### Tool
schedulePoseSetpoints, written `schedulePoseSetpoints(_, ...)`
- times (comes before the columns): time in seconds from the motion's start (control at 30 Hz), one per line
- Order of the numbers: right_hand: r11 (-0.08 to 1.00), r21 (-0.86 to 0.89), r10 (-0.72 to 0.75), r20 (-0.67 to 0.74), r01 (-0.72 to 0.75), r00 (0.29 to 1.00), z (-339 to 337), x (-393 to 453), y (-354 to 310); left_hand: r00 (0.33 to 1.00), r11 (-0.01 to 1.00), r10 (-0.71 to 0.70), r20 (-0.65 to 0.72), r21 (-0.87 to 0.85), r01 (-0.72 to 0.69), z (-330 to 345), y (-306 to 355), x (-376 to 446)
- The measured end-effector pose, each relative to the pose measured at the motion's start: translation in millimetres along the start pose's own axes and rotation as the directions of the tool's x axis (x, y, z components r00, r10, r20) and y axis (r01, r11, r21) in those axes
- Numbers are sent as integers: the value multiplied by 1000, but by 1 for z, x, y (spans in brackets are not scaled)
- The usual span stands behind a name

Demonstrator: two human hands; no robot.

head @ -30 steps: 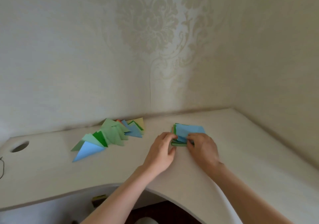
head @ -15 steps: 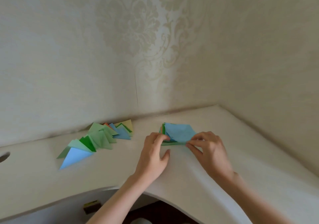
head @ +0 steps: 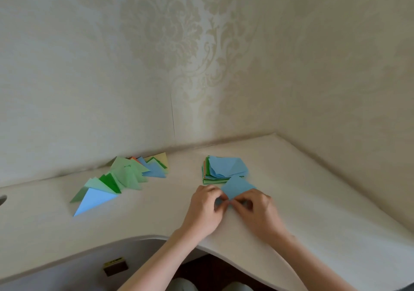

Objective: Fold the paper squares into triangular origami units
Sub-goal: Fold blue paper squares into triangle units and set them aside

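A single blue paper square (head: 237, 187) lies on the white desk (head: 313, 201) just in front of the stack of coloured paper squares (head: 224, 169). My left hand (head: 205, 210) and my right hand (head: 257, 210) meet at its near corner, and the fingertips of both pinch that corner. The near part of the sheet is hidden under my fingers. A row of folded triangular units (head: 121, 178) in green, blue and yellow lies to the left, a large blue triangle (head: 94, 201) at its near end.
The desk fits into a room corner, with patterned walls behind and to the right. Its front edge curves inward towards me. A cable hole (head: 2, 200) sits at the far left edge. A small dark box (head: 115, 267) lies below the desk.
Both hands have drawn one blue sheet off the stack and towards me. They now pinch its near corner in front of the stack. The view has shifted a little.
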State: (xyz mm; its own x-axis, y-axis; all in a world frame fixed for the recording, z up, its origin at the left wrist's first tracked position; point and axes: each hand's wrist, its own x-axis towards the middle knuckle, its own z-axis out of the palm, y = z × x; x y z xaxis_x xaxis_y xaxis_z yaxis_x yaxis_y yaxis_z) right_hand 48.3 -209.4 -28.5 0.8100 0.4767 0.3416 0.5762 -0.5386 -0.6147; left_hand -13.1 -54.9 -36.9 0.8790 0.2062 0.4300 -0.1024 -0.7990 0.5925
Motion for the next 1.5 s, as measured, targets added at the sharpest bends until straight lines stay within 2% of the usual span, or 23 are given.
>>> schedulePoseSetpoints(0.2,991,23,132,32,-132,991,5,6,0,992,992,-124,5,-25,124,4,3,2)
schedulePoseSetpoints(0.4,981,44,176,177,-186,968,-7,16,-1,974,964,-202,101,-157,217,-3,-4,7)
schedulePoseSetpoints(0.5,985,27,161,210,-171,964,-11,15,-1,980,973,-134,149,-166,159,-10,-9,6)
schedulePoseSetpoints(0.6,988,-59,152,211,-143,966,-6,15,-4,961,974,-51,273,-200,108,-21,-13,4)
schedulePoseSetpoints(0.67,982,-139,155,194,-129,969,1,13,-4,952,980,-18,305,-184,77,-25,-14,1)
schedulePoseSetpoints(0.73,977,-169,164,197,-132,966,3,12,-5,962,991,29,272,-137,9,-26,-14,-2)
schedulePoseSetpoints(0.9,986,-34,166,281,-163,945,-12,13,-7,981,987,155,115,13,-157,-29,-12,-3)
schedulePoseSetpoints(0.97,990,-18,140,286,-140,948,-14,9,-9,978,981,186,97,38,-191,-32,-9,-3)
schedulePoseSetpoints(1.1,994,66,68,199,-83,978,-14,-2,-7,967,971,220,126,69,-229,-31,-7,-8)
schedulePoseSetpoints(1.23,999,52,-10,196,0,981,-16,-9,-3,991,996,90,99,-11,-90,-29,-5,-11)
schedulePoseSetpoints(1.33,997,-47,-56,171,65,984,-11,-11,-2,995,995,-64,74,-71,70,-25,-4,-8)
schedulePoseSetpoints(1.4,994,-95,-36,115,47,993,-5,-11,-3,988,985,-143,53,-93,148,-22,-3,-6)
schedulePoseSetpoints(1.5,987,-161,29,74,-17,997,3,-7,-6,983,980,-183,31,-77,185,-16,1,-5)
